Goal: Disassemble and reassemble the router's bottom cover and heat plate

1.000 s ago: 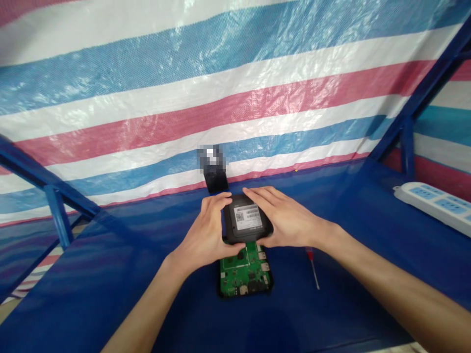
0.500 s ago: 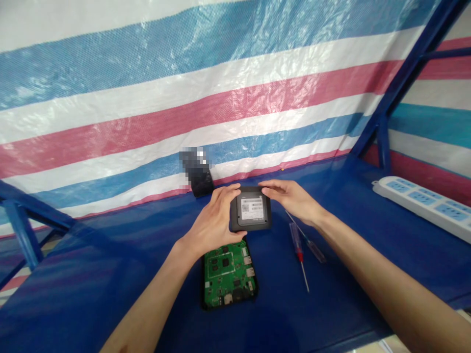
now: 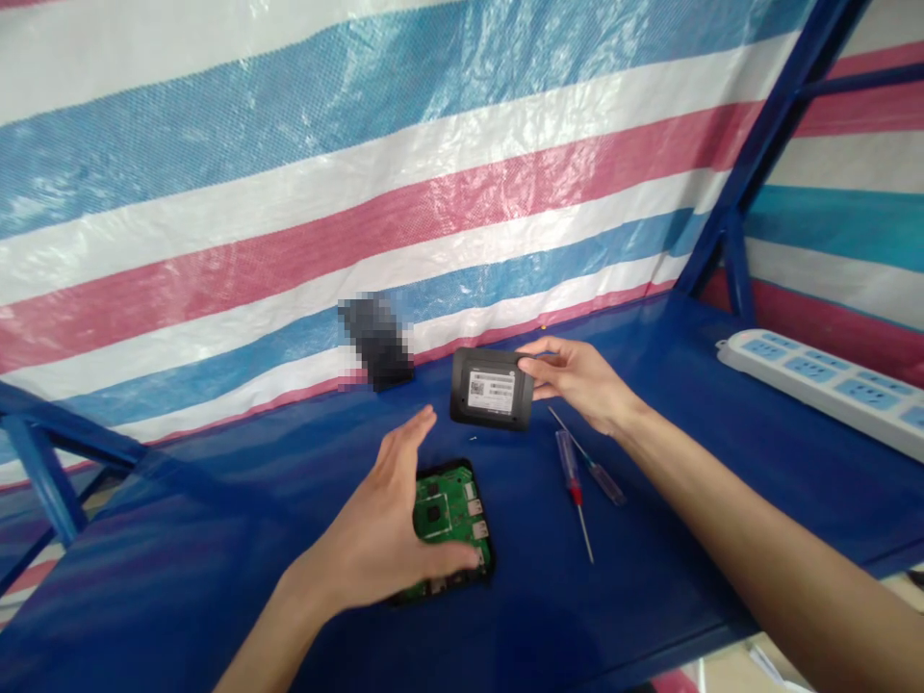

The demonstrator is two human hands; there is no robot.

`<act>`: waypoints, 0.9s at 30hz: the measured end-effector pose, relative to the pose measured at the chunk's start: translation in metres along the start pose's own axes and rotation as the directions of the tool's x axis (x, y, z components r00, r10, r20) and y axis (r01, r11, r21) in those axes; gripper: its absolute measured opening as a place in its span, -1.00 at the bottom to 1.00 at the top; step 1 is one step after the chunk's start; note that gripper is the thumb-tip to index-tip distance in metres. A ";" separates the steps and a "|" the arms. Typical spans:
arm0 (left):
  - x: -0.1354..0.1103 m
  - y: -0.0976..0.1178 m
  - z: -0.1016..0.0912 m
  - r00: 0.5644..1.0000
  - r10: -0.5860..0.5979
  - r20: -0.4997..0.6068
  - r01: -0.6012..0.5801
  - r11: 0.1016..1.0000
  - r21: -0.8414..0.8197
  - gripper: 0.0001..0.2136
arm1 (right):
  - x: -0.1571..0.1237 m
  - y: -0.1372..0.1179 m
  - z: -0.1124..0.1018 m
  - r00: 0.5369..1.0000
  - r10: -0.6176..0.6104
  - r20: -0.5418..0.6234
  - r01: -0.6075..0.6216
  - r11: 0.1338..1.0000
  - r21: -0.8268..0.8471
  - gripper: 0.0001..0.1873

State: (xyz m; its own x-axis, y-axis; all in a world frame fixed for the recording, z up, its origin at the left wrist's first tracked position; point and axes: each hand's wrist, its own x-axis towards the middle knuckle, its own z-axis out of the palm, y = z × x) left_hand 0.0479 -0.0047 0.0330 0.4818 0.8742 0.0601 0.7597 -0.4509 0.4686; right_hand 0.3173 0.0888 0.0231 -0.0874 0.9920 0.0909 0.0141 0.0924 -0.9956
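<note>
The right hand [image 3: 577, 382] has its fingers curled against the right edge of a black plastic case [image 3: 491, 388], which has a white label on its upward face, but I cannot tell whether it is actually gripping the case or only touching it. The case sits on a blue table [image 3: 180, 587], at about 12 o'clock from a green circuit board [image 3: 449, 515] set in a shallow black base [image 3: 433, 599]. The left hand [image 3: 379, 534] is open with its fingers spread, and it hangs over the board's left side, with one finger reaching across the lower part. Whether that finger touches the board is hard to tell. The board's parts are bare, so a careless drop of the left palm could knock them or shove the board out of line. At about 3 o'clock from the board lie a red-handled screwdriver [image 3: 573, 486] and a second screwdriver with a clear handle [image 3: 603, 481], its shaft pointing toward the case. If the right hand swung low or the case slid that way, it could strike that shaft, and either tool could roll. A tiny speck [image 3: 473, 438] lies just below the case, too small to identify; if it is a screw, a sweep of the hand could lose it. A power strip [image 3: 812, 385] sits well off at 3 o'clock from the case.
</note>
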 end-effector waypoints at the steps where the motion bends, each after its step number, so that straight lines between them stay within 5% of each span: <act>1: -0.010 0.000 0.003 0.996 -0.034 0.078 0.033 0.999 0.017 0.16 | 0.000 0.001 0.001 1.000 -0.027 -0.014 0.027 0.999 -0.020 -0.65; 4: -0.032 -0.003 0.012 0.986 -0.090 0.138 0.081 0.994 0.071 0.12 | -0.006 0.003 0.007 0.991 -0.131 -0.030 0.127 0.986 -0.106 -0.64; 9: -0.050 -0.022 0.006 0.984 -0.167 0.061 0.160 0.980 0.116 0.01 | -0.034 0.003 0.015 0.934 -0.357 0.014 0.345 0.890 -0.298 -0.81; 15: -0.074 -0.056 -0.018 0.970 -0.236 0.057 0.230 0.969 0.094 -0.02 | -0.064 0.009 0.020 0.810 -0.545 0.217 0.584 0.716 -0.383 -0.84; 19: -0.083 -0.068 -0.030 0.953 -0.293 0.075 0.292 0.956 0.026 0.02 | -0.067 0.015 0.019 0.687 -0.646 0.333 0.718 0.529 -0.453 -0.81; 23: -0.063 -0.050 -0.036 0.951 -0.294 0.092 0.300 0.952 -0.063 0.00 | -0.065 0.019 0.017 0.596 -0.693 0.406 0.779 0.379 -0.499 -0.78; 27: -0.014 -0.024 -0.031 0.981 -0.162 0.104 0.178 0.970 -0.164 0.07 | -0.067 0.022 0.017 0.530 -0.720 0.447 0.815 0.287 -0.504 -0.77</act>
State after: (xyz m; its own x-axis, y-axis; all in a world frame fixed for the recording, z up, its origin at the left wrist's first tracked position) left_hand 0.0097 -0.0002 0.0480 0.3947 0.9124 -0.1086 0.7510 -0.2522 0.6102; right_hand 0.3061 0.0230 -0.0052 -0.5017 0.4211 0.7556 0.4344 0.8780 -0.2009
